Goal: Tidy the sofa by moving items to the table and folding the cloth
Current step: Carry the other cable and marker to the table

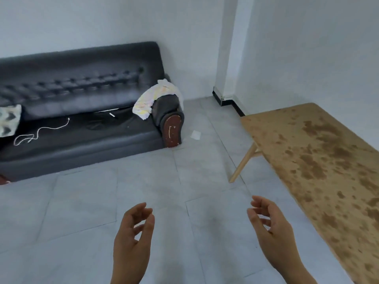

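A black leather sofa (82,93) stands against the far wall at the left. A pale patterned cloth (151,99) hangs crumpled over its right armrest. On the seat lie a white cable (39,133), a small white stick-like item (112,115) and a dark flat thing (98,123) that is hard to make out. A wooden table (320,160) with dark blotches runs along the right. My left hand (133,238) and my right hand (272,232) hover low over the floor, fingers apart and loosely curled, holding nothing, well short of the sofa.
A patterned cushion (9,119) leans at the sofa's left edge. A scrap of white paper (195,134) lies on the grey tiled floor (143,181) beside the armrest. A white wall pillar (227,58) juts out behind the table's far end.
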A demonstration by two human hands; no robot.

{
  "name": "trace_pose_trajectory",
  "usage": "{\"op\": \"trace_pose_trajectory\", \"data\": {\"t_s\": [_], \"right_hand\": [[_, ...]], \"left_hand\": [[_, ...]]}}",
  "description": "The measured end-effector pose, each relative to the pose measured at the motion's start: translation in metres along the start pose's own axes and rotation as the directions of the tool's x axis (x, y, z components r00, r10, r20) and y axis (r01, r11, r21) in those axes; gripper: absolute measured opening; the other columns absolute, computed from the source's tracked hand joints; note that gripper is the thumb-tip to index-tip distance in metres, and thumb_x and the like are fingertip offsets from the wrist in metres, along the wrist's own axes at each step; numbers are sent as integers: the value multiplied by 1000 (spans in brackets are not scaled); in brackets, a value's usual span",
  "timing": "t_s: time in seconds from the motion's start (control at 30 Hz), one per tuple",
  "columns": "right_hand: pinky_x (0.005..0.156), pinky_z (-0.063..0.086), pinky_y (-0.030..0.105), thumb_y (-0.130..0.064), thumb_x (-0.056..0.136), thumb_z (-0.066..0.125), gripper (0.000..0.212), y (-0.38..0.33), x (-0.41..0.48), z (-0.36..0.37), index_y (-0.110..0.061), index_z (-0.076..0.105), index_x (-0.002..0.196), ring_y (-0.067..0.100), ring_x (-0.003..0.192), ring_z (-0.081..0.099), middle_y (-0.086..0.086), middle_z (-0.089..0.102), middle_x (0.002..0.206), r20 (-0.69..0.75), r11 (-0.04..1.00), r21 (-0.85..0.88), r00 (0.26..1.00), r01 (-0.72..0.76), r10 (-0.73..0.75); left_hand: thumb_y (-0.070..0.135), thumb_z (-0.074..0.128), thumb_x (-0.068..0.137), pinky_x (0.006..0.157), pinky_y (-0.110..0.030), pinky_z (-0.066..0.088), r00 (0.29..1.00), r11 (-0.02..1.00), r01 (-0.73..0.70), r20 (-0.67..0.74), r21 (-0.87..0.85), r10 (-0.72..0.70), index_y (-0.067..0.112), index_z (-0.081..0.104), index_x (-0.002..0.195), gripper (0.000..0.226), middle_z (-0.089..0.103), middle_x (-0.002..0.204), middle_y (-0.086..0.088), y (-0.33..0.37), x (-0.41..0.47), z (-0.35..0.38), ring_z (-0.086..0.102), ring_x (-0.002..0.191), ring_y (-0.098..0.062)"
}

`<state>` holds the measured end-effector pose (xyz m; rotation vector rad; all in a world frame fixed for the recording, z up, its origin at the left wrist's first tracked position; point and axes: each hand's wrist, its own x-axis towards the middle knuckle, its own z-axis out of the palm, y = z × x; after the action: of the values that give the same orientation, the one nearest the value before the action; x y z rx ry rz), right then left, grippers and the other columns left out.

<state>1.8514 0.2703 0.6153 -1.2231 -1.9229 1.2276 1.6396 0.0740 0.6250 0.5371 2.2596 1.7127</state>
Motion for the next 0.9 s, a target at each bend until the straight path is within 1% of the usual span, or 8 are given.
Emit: {"op": "trace_pose_trajectory", "data": {"t_s": [0.13, 0.23, 0.3, 0.5, 0.57, 0.67, 0.77, 0.9], "right_hand": [[75, 49, 15, -24, 92, 66, 30, -49, 15, 97, -42, 56, 113, -6, 103, 61, -18, 66, 110, 165, 997, -23, 984, 70, -65], [76, 51, 15, -34, 90, 64, 29, -92, 29, 158, -43, 55, 116, -3, 105, 61, -23, 63, 112, 252, 994, -23, 962, 111, -101], [78, 51, 11, -39, 87, 62, 32, -116, 43, 195, -38, 57, 119, -1, 106, 61, -24, 62, 114, 281, 990, 2, 950, 142, -137], [81, 49, 8, -36, 88, 63, 35, -148, 104, 318, -34, 56, 122, 1, 108, 61, -24, 62, 114, 421, 987, 48, 893, 156, -162], [79, 50, 10, -32, 89, 65, 35, -155, 133, 365, -35, 56, 123, 1, 109, 61, -21, 63, 115, 445, 987, 65, 881, 148, -161], [79, 52, 15, -30, 90, 67, 37, -173, 189, 440, -34, 54, 125, -1, 107, 60, -19, 62, 117, 491, 983, 95, 852, 157, -183], [80, 52, 16, -33, 90, 66, 38, -213, 255, 510, -33, 53, 125, -1, 105, 60, -20, 61, 119, 542, 977, 111, 813, 181, -212], [81, 48, 13, -34, 91, 64, 39, -286, 335, 587, -28, 52, 127, 5, 105, 61, -14, 62, 119, 555, 957, 132, 780, 259, -288]], "left_hand": [[11, 64, 90, 75, -7, 49, 992, 998, 58, -111, 26, -55, 32, 60, 109, 29, 69, 100, 20, -23, 44, -86, 64, 96, 2], [10, 64, 90, 74, -7, 49, 977, 995, 95, -191, 0, -94, 29, 60, 109, 27, 69, 100, 18, -29, 78, -141, 64, 96, 1], [10, 64, 90, 75, -10, 51, 968, 994, 108, -228, -7, -107, 29, 60, 109, 27, 70, 100, 16, -35, 103, -165, 65, 96, -1], [14, 62, 92, 79, -18, 52, 924, 983, 181, -336, -31, -181, 31, 59, 111, 25, 69, 105, 14, -64, 192, -207, 65, 98, -5], [13, 62, 92, 83, -28, 52, 904, 980, 197, -380, -39, -197, 30, 60, 111, 25, 70, 105, 12, -74, 230, -220, 65, 100, -9], [13, 63, 92, 87, -34, 53, 877, 974, 227, -436, 7, -201, 31, 60, 109, 26, 70, 104, 13, -84, 301, -243, 65, 101, -7], [13, 63, 92, 89, -42, 54, 847, 971, 238, -494, 21, -197, 27, 60, 111, 25, 71, 103, 10, -80, 379, -273, 66, 102, -13], [16, 61, 93, 89, -43, 55, 836, 979, 193, -534, 68, -128, 23, 59, 116, 24, 70, 105, 7, -57, 481, -306, 65, 103, -14]]}}
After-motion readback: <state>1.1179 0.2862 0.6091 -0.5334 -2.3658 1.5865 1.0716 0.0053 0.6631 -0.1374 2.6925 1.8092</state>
